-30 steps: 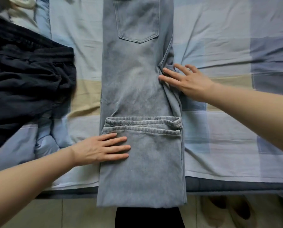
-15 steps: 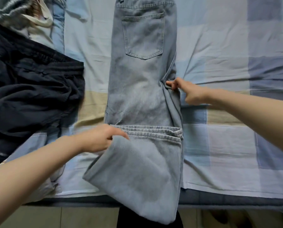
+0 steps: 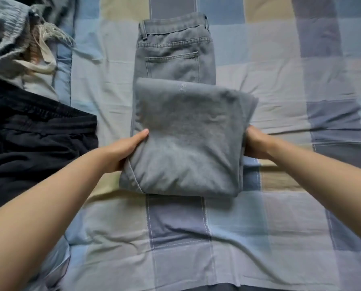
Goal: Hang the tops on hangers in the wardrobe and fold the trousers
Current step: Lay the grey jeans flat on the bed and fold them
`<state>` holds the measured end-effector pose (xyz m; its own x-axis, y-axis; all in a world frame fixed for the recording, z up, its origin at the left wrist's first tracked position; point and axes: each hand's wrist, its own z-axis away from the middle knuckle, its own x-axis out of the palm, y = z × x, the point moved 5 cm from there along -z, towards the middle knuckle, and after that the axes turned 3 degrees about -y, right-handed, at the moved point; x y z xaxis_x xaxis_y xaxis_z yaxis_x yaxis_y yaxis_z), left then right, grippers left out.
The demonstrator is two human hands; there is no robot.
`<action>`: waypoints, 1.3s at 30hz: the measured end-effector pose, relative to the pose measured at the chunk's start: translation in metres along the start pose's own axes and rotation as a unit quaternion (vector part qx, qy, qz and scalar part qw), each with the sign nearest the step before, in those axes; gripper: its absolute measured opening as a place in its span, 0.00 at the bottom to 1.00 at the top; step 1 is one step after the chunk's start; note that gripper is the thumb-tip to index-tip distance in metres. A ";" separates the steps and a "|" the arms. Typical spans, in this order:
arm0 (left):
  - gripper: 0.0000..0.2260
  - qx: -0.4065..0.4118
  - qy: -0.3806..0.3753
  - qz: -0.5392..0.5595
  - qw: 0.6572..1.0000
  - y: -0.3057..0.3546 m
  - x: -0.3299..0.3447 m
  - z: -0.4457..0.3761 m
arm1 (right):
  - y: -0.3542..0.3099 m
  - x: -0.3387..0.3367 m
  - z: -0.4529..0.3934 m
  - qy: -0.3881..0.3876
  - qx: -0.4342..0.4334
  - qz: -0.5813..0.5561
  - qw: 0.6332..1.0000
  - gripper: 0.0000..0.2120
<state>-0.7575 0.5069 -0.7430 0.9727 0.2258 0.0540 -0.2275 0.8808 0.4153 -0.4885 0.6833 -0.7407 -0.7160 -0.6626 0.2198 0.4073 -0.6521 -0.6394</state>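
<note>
jeans [image 3: 181,143] now folded over pocket, both hands gripping its sides

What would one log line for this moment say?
step: folding | item: grey denim trousers on checked bedsheet | left hand: grips left edge | right hand: grips right edge | waistband: uncovered

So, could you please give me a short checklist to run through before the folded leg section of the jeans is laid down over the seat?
1. Left hand grips the fold's left edge: ok.
2. Right hand grips the fold's right edge: ok.
3. Folded section squared with the rest of the jeans: not ok, it overhangs on the right.
4. Waistband and back pocket lying flat: ok.
5. Black garment apart from the jeans: ok.
6. Layers inside the fold smooth: cannot tell.
</note>
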 end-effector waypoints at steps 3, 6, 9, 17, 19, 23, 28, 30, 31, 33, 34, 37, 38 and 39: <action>0.15 0.032 0.066 0.011 0.997 -0.005 -0.012 -0.007 | -0.004 0.010 -0.007 -0.006 -0.016 -0.083 0.996 0.29; 0.12 0.068 0.079 0.022 0.994 -0.023 -0.012 -0.008 | 0.001 0.006 -0.010 0.004 -0.011 -0.129 0.992 0.37; 0.10 0.118 0.097 0.064 0.986 -0.030 -0.010 -0.004 | 0.001 0.008 -0.009 -0.002 -0.030 -0.139 0.990 0.38; 0.10 0.147 0.147 0.146 0.967 -0.086 -0.004 0.017 | 0.005 0.018 -0.010 0.045 -0.097 0.055 0.993 0.15; 0.09 0.131 0.129 0.114 0.976 -0.077 -0.004 0.016 | 0.004 0.018 -0.014 0.078 -0.093 0.074 0.990 0.12; 0.09 0.139 0.113 0.020 0.984 -0.061 -0.004 0.016 | 0.002 0.019 -0.017 0.107 -0.116 0.122 0.980 0.10; 0.10 0.170 0.213 -0.035 0.962 -0.064 -0.004 0.018 | 0.028 0.018 0.003 0.179 -0.085 0.112 0.974 0.12; 0.10 0.170 0.251 -0.068 0.950 -0.064 -0.006 0.016 | 0.045 0.020 0.015 0.188 -0.059 0.124 0.972 0.09; 0.10 0.168 0.267 -0.079 0.946 -0.064 -0.006 0.015 | 0.051 0.021 0.019 0.188 -0.045 0.120 0.974 0.08; 0.08 0.166 0.296 -0.083 0.937 -0.066 -0.009 0.015 | 0.058 0.021 0.020 0.188 -0.016 0.103 0.977 0.08; 0.08 0.168 0.307 -0.083 0.933 -0.067 -0.011 0.015 | 0.059 0.022 0.018 0.189 -0.003 0.092 0.978 0.08; 0.08 0.170 0.331 -0.062 0.926 -0.073 -0.014 0.017 | 0.064 0.022 0.016 0.205 0.023 0.046 0.978 0.08; 0.09 0.169 0.342 -0.053 0.923 -0.077 -0.016 0.019 | 0.066 0.021 0.016 0.225 0.027 0.039 0.973 0.10; 0.10 0.170 0.353 -0.053 0.919 -0.080 -0.016 0.021 | 0.067 0.017 0.017 0.253 0.033 0.043 0.966 0.13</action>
<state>-0.7538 0.4246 -0.7581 0.6896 0.4652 -0.5550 0.0110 0.7596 0.6503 -0.4638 0.6216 -0.7674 -0.8570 -0.4605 -0.2313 0.5004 -0.6362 -0.5873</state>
